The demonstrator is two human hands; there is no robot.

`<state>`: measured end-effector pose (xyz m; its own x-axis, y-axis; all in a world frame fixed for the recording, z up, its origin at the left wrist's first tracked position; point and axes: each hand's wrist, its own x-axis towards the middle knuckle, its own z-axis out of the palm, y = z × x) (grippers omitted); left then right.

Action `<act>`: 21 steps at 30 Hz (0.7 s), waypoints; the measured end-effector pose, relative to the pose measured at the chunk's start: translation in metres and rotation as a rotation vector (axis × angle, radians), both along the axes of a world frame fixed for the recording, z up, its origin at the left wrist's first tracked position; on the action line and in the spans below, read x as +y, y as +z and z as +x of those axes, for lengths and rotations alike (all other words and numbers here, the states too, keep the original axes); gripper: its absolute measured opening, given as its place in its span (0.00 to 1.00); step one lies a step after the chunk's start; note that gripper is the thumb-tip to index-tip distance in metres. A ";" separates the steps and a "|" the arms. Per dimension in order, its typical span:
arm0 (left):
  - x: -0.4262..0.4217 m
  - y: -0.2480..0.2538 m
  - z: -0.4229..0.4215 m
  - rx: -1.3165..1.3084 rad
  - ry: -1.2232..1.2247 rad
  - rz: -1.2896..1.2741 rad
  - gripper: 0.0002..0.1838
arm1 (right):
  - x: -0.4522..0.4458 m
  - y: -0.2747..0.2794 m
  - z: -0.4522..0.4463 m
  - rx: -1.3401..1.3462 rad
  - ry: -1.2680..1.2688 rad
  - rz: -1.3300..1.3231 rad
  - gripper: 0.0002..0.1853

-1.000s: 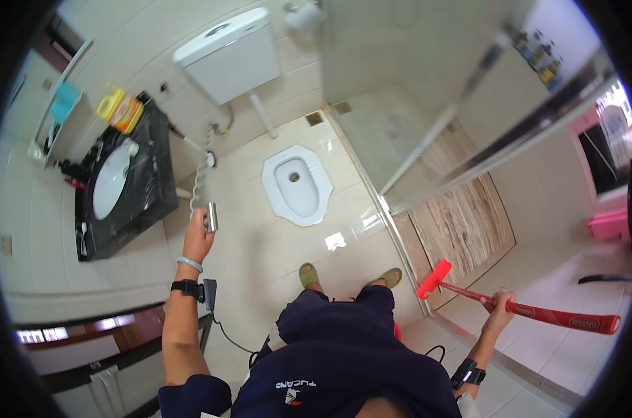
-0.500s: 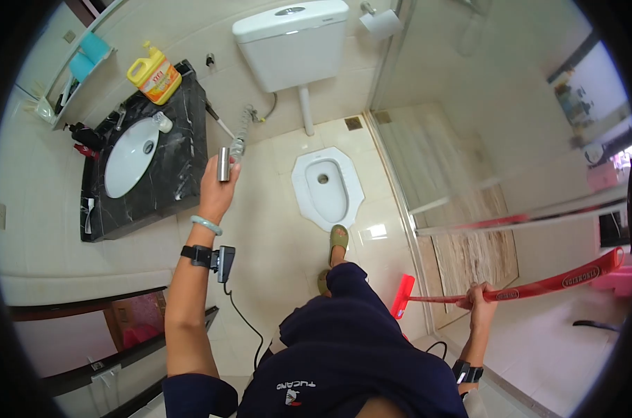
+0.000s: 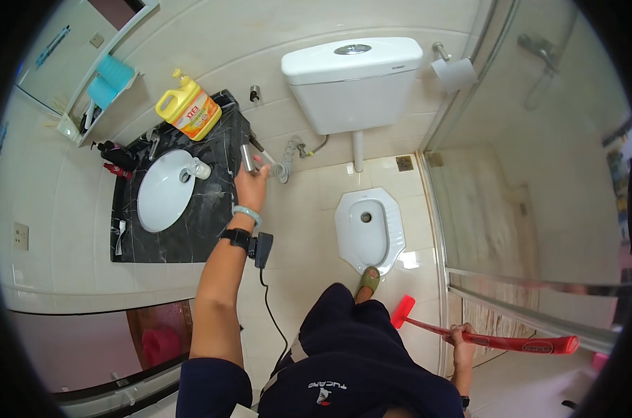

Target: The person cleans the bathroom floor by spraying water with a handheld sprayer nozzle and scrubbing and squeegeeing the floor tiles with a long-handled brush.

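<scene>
“TUCANO” on shirt (image 3: 361, 366), “立白” on jug (image 3: 190, 110), blurred lettering on handle (image 3: 518, 344)

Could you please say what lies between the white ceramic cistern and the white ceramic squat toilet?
In the head view, a white vertical pipe descends from the cistern; bare cream floor tiles reach the squat toilet.

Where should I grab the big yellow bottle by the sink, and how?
Probably by the looped handle of the yellow bottle, coming in from the left of the picture. The loop sticks out on that side, with a gap to put fingers through, and the bottle stands upright, so it should lift straight up.
</scene>
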<state>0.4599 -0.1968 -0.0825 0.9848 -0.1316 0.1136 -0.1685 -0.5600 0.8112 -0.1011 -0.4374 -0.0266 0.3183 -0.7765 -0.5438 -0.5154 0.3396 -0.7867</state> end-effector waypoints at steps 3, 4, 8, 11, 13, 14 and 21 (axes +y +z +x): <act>-0.004 -0.002 0.057 -0.083 -0.003 -0.093 0.13 | -0.004 -0.001 0.031 -0.007 0.036 -0.019 0.11; -0.005 -0.001 0.080 -0.131 -0.008 -0.111 0.12 | -0.003 -0.004 0.035 0.005 0.043 -0.030 0.11; -0.018 0.005 0.164 -0.176 -0.043 -0.144 0.12 | 0.004 -0.013 0.054 0.076 0.032 -0.076 0.12; -0.032 0.012 0.202 -0.106 -0.076 -0.221 0.12 | 0.023 -0.020 0.053 0.132 -0.066 -0.119 0.12; -0.037 0.015 0.221 -0.132 -0.074 -0.083 0.12 | 0.039 -0.033 0.046 0.086 -0.218 -0.185 0.11; -0.039 0.010 0.230 -0.182 -0.102 -0.120 0.12 | 0.046 -0.033 0.042 0.100 -0.190 -0.162 0.12; -0.047 0.009 0.266 -0.225 -0.263 -0.070 0.13 | 0.073 -0.027 0.058 0.159 -0.380 -0.176 0.14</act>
